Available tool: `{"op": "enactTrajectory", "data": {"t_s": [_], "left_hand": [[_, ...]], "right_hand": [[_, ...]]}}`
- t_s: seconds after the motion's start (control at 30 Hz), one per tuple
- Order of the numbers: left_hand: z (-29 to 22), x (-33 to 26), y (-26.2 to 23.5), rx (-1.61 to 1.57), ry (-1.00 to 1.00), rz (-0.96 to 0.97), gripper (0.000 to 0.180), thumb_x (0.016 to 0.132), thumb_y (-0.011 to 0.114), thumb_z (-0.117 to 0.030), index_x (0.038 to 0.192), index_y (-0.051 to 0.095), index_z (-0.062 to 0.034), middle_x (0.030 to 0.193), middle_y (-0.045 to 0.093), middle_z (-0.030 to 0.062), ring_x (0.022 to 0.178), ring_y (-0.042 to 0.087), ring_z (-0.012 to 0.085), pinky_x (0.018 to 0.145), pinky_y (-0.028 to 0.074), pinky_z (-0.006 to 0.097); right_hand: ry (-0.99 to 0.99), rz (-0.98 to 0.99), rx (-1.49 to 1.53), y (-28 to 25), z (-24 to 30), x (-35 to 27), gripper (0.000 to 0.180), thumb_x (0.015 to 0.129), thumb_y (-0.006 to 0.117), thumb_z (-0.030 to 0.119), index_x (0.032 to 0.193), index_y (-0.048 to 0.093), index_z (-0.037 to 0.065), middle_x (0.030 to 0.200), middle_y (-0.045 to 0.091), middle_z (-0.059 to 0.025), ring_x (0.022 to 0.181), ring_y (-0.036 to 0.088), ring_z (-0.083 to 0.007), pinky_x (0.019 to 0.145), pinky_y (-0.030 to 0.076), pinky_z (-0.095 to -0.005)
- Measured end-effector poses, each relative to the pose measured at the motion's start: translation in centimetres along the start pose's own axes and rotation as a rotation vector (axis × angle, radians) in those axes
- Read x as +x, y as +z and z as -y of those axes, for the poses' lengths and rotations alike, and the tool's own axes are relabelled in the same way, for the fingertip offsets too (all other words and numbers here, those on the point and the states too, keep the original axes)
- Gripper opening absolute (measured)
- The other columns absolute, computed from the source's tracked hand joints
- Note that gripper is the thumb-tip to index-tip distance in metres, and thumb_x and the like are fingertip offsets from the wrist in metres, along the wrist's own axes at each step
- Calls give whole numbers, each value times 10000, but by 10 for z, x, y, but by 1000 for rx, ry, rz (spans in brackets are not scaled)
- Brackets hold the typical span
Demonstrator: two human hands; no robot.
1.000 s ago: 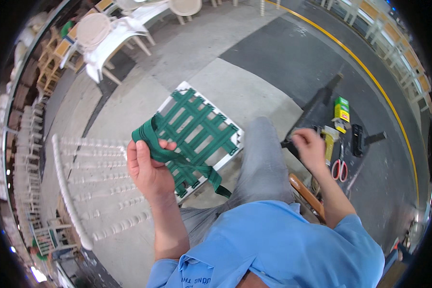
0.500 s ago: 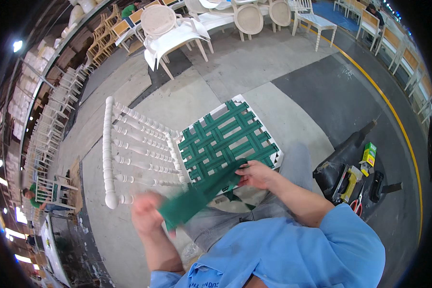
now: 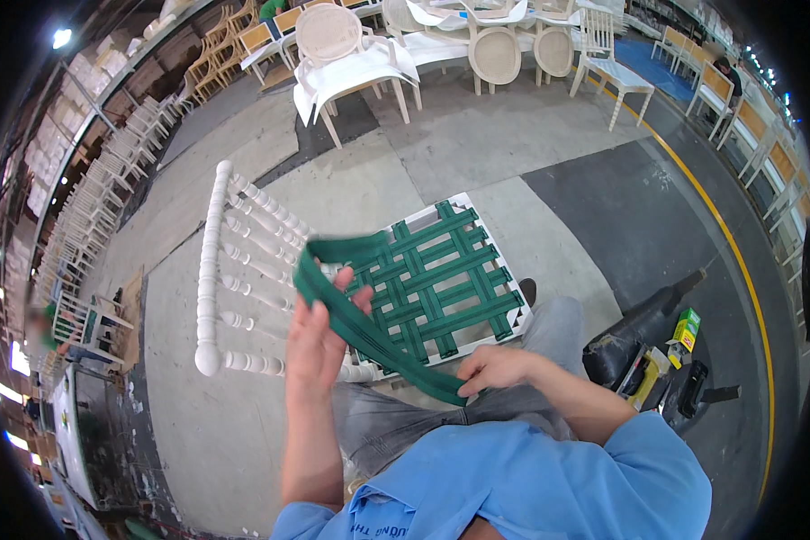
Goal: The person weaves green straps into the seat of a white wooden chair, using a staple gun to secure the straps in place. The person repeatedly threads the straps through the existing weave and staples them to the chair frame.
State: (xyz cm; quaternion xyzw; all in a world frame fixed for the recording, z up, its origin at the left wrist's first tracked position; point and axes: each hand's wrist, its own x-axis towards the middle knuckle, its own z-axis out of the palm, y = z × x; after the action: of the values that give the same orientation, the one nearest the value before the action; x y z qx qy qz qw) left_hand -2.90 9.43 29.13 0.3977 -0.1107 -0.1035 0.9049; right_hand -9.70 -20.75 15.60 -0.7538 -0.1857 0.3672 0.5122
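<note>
A white wooden chair with a turned-spindle back (image 3: 209, 270) stands before me, and green webbing (image 3: 436, 292) is woven across its seat frame. From the seat's far left part, a loose green webbing strap (image 3: 369, 340) loops out toward the chair back and returns toward my lap. My left hand (image 3: 319, 337) is raised beside the spindles and holds the strap at its bend, some fingers partly spread. Near my right thigh, my right hand (image 3: 499, 369) pinches the strap's near stretch between thumb and fingers.
To my right lie a black padded piece (image 3: 634, 328), a yellow-handled tool (image 3: 643, 382), a yellow-green box (image 3: 684, 330) and a black tool (image 3: 693, 387). Pale chairs (image 3: 355, 72) stand across the far side, with rows of white chairs (image 3: 90, 216) at left. People are in the background.
My left hand has risen and moved away from me, drawing the strap into a loop beside the chair back. My right hand has come lower and nearer my lap.
</note>
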Motion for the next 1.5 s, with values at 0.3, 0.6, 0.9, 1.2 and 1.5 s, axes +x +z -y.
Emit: {"op": "enactTrajectory", "data": {"t_s": [0.3,0.6,0.9,1.2,1.5], "left_hand": [[21,40,18,78,-131,6,590,1161,395,-444,1582,390,-31,1300,699,188,985,760,339,869,609,448],[107,-54,-79,557,-668,-237,516,1131,482,-504,1063,698,-40,805,673,33,659,647,145,636,529,283],[133,-25,-37,-249,-594,-242,538,1127,491,-468,1427,583,-32,1315,685,170,1147,690,313,965,572,469],[68,69,-52,-25,-306,-374,395,1123,563,-304,1411,583,-35,1240,721,139,1055,727,327,906,595,476],[113,19,-10,-110,-434,-345,425,1135,537,-308,1429,552,-1,1245,718,192,1036,740,343,893,617,471]], "right_hand": [[145,36,-248,30,-36,32,323,892,833,365,937,792,47,765,721,-85,707,664,-204,663,505,-374],[15,-215,709,12,-27,20,139,1002,761,175,928,764,58,814,668,71,760,563,-43,673,451,-260],[-42,-111,373,22,18,20,243,960,801,257,932,752,21,761,661,8,756,564,-69,704,474,-305],[48,-165,-336,25,-42,27,376,911,801,388,1103,790,66,1025,765,-165,968,748,-337,844,553,-483],[-129,-244,72,-12,17,48,299,946,788,293,949,741,-2,842,698,-126,815,694,-236,738,510,-399]]}}
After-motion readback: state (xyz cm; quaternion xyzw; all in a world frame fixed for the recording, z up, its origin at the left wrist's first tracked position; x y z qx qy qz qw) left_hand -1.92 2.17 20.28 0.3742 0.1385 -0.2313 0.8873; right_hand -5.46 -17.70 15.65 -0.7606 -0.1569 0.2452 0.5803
